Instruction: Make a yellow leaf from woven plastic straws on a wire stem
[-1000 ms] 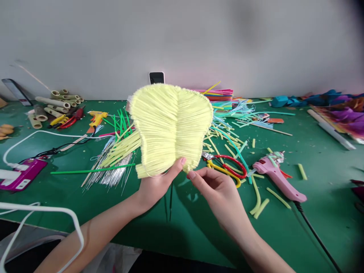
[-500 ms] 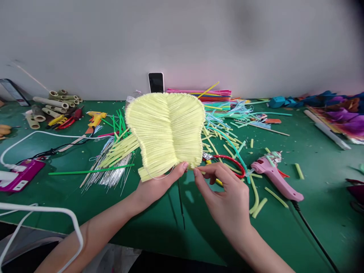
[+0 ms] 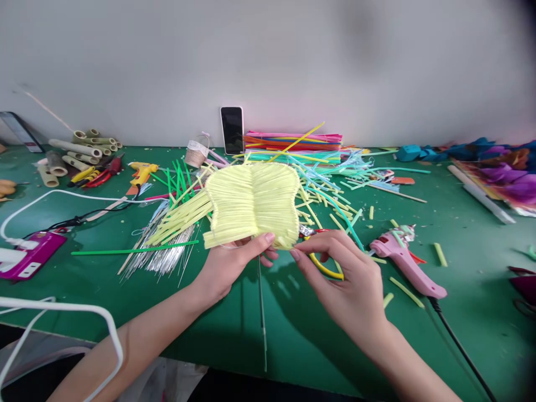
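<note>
A pale yellow petal-shaped piece (image 3: 254, 204) of chenille stems, laid in rows and bordered by a fuzzy rim, is held above the table. My left hand (image 3: 234, 262) grips its lower edge, thumb in front and fingers behind. Below that hand a thin dark stem (image 3: 262, 318) hangs down. At the lower right corner of the piece my right hand (image 3: 347, 273) is closed in a pinch; what sits between its fingertips is too small to make out. Scissors (image 3: 326, 271) with red and yellow handles lie partly hidden behind my right hand.
Right of my hands lies a pink glue gun (image 3: 408, 262) with a black cord. Cut green-yellow stems (image 3: 322, 201) and wires (image 3: 167, 251) litter the green table (image 3: 201, 335). Behind stand a phone (image 3: 232, 130) and a small basket (image 3: 196, 153). At left are a yellow glue gun (image 3: 142, 172) and a purple power strip (image 3: 36, 257).
The yellow piece has tipped back, so its top sits lower and more of the phone and basket shows. My right hand has shifted slightly right.
</note>
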### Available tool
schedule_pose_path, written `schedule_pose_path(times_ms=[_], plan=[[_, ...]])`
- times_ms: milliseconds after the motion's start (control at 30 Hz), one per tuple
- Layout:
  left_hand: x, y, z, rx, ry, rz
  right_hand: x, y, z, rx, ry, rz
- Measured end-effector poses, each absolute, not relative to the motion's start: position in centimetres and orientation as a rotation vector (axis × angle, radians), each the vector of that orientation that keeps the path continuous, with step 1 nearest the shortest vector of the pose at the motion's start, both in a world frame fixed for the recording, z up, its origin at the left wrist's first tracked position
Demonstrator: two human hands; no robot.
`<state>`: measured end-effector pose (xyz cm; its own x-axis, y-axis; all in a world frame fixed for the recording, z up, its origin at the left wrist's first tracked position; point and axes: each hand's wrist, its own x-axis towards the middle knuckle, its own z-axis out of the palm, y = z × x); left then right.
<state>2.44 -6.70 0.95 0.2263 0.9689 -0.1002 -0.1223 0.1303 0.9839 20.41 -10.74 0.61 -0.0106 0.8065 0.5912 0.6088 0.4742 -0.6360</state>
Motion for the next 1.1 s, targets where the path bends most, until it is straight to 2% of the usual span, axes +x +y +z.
schedule_pose_path(times_ms=[400,667,1100], plan=[[2.38,-6.68,1.02,1.029,0.983,1.027,20.09,-10.64,0.69,-1.216,-1.793,0.05],[2.45,-6.87,0.99,1.164,0.998,1.06,20.32,-10.99,0.92,-1.184,-1.909,-0.216],[2.29,-7.01,1.12,1.197,0.997,1.065,20.64,-10.2,1.58,-1.179,-1.956,-0.209]])
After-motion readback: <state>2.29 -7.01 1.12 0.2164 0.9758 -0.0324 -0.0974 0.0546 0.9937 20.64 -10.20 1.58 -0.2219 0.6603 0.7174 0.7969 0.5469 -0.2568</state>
